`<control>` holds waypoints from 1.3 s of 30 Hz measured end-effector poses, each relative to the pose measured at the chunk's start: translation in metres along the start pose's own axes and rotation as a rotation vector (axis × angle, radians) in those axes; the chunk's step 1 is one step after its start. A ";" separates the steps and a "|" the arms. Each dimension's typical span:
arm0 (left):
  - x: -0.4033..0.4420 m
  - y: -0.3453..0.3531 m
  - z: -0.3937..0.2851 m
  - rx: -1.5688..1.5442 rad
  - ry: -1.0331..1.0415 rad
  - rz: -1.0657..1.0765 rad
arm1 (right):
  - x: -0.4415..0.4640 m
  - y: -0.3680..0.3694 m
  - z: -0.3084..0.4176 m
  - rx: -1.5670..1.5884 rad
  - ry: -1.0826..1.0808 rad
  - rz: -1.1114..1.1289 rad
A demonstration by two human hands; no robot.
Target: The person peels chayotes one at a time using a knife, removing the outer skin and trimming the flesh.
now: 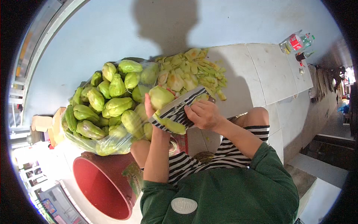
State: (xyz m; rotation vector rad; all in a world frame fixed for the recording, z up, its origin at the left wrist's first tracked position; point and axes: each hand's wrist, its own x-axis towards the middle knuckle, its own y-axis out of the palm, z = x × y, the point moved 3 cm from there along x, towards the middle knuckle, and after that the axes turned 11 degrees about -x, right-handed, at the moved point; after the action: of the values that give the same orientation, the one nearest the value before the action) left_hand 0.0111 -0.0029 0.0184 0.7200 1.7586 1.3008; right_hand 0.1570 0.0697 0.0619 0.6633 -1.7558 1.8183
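Chayote point(160, 98), its pale flesh bared, shows in the head view with the left fingers point(148, 105) clamped round it. Right fingers point(191, 112) grip a broad knife point(179, 106) just beside the fruit, a strip of peel point(172, 125) against its blade. Left of the left fingers sits a plastic bag point(84, 141) of green chayotes point(117, 107); beyond the right fingers lie peelings point(201, 72).

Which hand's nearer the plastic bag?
Left. The left hand is beside the bag, holding a chayote; the right hand is farther off to the right, gripping a knife.
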 end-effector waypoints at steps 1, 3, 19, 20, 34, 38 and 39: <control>0.001 -0.002 0.002 0.016 0.019 -0.012 | 0.001 -0.001 0.000 -0.001 0.005 -0.024; 0.003 -0.006 0.003 0.032 0.038 -0.023 | 0.000 0.001 0.000 -0.002 0.008 -0.037; -0.007 0.011 -0.008 0.265 0.041 0.010 | -0.004 -0.001 -0.007 0.131 0.083 -0.002; -0.010 0.013 -0.007 0.234 0.017 0.037 | -0.005 -0.002 -0.007 0.129 0.086 0.000; -0.009 0.006 -0.009 0.279 0.005 0.039 | -0.003 -0.008 -0.011 0.133 0.158 0.097; -0.011 0.009 -0.008 0.298 0.094 -0.068 | -0.016 0.021 -0.030 0.117 0.389 0.299; -0.010 0.009 -0.010 0.275 0.119 -0.104 | -0.011 0.017 -0.029 0.114 0.385 0.294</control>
State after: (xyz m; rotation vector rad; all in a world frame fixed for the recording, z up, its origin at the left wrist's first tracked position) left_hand 0.0069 -0.0135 0.0310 0.7022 2.0692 1.0626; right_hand 0.1538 0.0984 0.0409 0.0803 -1.5577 2.0859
